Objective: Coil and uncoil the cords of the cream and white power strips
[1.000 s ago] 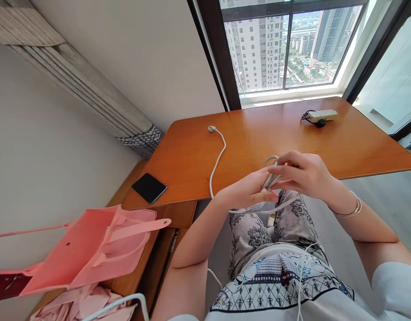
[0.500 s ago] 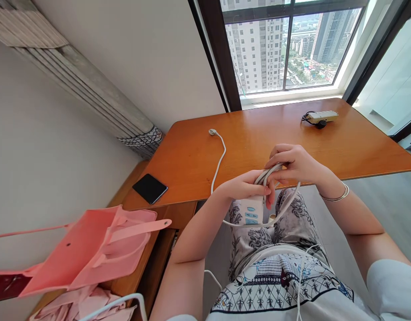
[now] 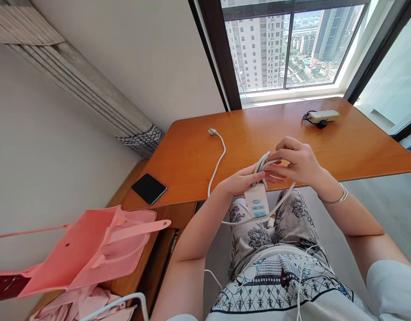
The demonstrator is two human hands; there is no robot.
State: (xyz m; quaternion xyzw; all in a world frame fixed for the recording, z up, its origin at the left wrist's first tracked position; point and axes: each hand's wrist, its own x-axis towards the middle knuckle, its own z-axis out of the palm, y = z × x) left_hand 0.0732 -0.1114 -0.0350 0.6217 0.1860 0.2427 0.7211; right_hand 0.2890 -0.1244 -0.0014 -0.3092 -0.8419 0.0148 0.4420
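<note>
My left hand (image 3: pixel 240 183) grips a white power strip (image 3: pixel 256 201) by its upper end, just in front of the wooden desk's (image 3: pixel 252 138) near edge, above my lap. The strip's blue-marked sockets face up. My right hand (image 3: pixel 297 161) pinches loops of its white cable (image 3: pixel 264 164) wound over the strip's top. The cable's free length (image 3: pixel 216 167) runs up over the desk to a plug (image 3: pixel 212 132) lying near the far left. Another slack loop hangs below the strip.
A second power strip with a black plug (image 3: pixel 322 117) lies at the desk's far right by the window. A black phone (image 3: pixel 149 188) rests on a lower side cabinet. A pink bag (image 3: pixel 98 247) sits at the lower left. Curtains hang left.
The power strip has swung out from under my hands and now hangs with its sockets showing. My right hand has lifted the cable loops higher over the strip's top.
</note>
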